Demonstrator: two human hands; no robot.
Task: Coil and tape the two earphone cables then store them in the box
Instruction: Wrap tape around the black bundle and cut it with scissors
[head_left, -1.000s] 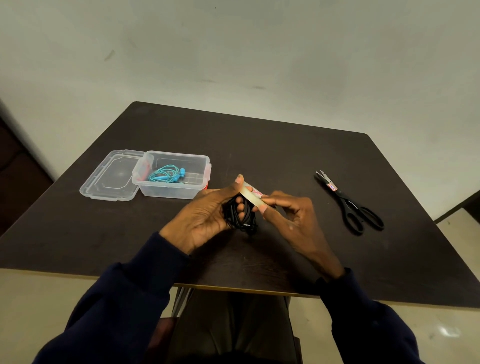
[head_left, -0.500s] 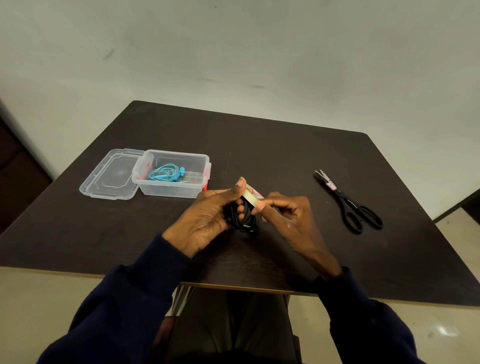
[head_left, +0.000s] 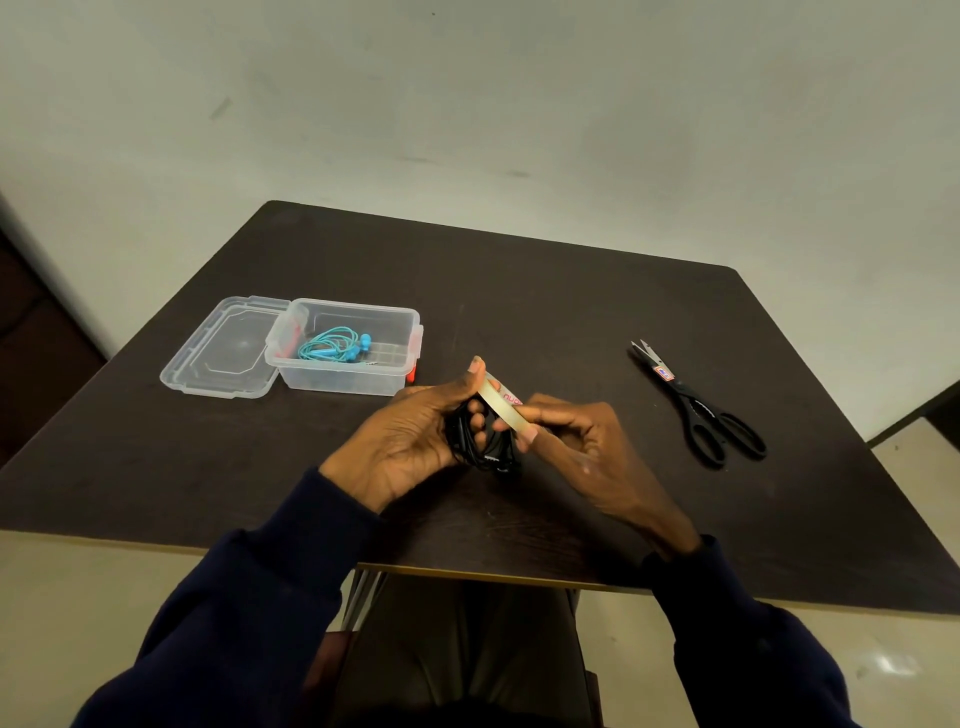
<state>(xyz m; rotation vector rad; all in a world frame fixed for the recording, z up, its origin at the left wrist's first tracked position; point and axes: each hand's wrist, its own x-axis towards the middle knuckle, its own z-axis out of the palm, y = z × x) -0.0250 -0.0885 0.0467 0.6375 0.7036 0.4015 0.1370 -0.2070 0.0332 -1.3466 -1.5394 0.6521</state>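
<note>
One cable boxed, one being taped.
We found the blue earphones (head_left: 332, 347) coiled in the box (head_left: 363, 310) (taping too small to tell); the left hand (head_left: 410, 441) gripped the black coil (head_left: 483, 453) above the desk (head_left: 519, 291), the right hand (head_left: 582, 441) pinched the tape (head_left: 501, 404) beside it.

tape roll (head_left: 501, 402): red letters, unreadable | scissors (head_left: 693, 405) label: unreadable

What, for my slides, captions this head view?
Left hand holds black earphones, right hand the tape; blue earphones in box.
</note>
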